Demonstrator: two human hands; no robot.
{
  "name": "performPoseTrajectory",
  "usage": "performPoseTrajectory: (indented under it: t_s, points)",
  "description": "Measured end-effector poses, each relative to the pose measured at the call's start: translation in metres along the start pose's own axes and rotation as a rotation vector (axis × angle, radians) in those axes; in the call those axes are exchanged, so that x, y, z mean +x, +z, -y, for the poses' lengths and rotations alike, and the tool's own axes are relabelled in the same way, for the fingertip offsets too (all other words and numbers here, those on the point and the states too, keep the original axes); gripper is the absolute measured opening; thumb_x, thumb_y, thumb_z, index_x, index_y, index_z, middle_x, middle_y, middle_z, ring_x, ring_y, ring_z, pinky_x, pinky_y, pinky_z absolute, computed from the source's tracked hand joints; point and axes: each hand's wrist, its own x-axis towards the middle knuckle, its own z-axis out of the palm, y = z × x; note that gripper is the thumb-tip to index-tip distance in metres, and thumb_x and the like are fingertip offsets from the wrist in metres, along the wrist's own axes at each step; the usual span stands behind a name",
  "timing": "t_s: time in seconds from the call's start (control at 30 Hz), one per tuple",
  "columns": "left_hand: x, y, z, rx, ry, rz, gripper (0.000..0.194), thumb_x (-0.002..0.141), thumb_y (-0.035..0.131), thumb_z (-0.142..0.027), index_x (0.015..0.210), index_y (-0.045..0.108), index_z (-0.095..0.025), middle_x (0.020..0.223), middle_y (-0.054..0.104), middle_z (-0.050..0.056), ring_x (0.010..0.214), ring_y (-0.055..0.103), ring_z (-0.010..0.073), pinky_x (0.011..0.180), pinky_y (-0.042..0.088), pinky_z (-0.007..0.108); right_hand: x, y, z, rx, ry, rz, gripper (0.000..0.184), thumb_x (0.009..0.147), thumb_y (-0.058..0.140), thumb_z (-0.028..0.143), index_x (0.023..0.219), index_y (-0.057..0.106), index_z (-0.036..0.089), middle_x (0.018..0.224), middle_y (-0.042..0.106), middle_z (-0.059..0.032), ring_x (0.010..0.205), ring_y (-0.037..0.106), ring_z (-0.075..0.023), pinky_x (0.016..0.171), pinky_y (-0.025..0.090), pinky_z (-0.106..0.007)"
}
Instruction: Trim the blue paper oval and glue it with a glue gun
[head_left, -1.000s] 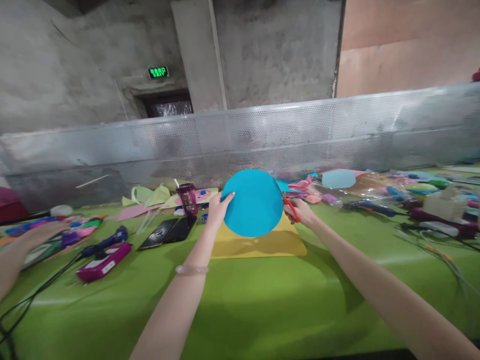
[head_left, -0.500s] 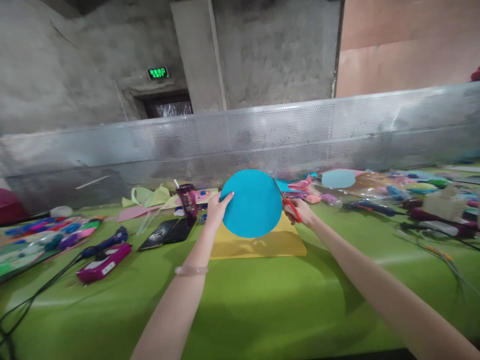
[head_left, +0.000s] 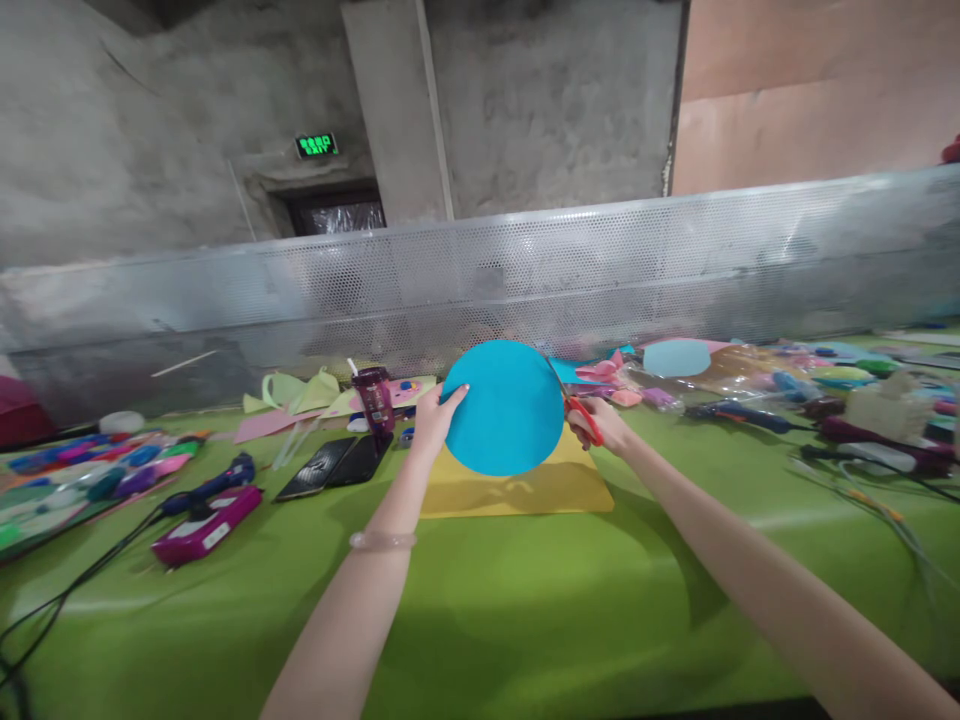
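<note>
A round sheet of blue paper is held up above the table. My left hand pinches its left edge, thumb on the near face and the other fingers hidden behind. Red-handled scissors are in my right hand, closed around the handles. The blades point up and lie along the right edge of the blue paper. Beneath the paper a yellow sheet lies flat on the green table.
To the left are a dark tumbler with a straw, black phones and a magenta power strip with a cable. A glue gun and paper scraps lie on the right. A perforated metal panel stands behind.
Almost nothing differs. Both hands, the blue paper and the scissors stay in nearly the same place.
</note>
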Motion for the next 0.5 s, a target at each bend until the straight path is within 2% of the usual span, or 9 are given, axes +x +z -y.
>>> performPoseTrajectory:
  t_s: [0.5]
  points:
    - [0.0003, 0.0004, 0.0005, 0.007, 0.005, -0.003, 0.039, 0.068, 0.061, -0.048, 0.09, 0.067, -0.016, 0.082, 0.068, 0.008, 0.076, 0.061, 0.0245, 0.066, 0.047, 0.033, 0.0045, 0.0001, -0.0058, -0.033, 0.031, -0.02, 0.018, 0.069, 0.048, 0.027, 0.055, 0.042, 0.019, 0.039, 0.043, 0.0057, 0.032, 0.043, -0.0073, 0.033, 0.038, -0.019]
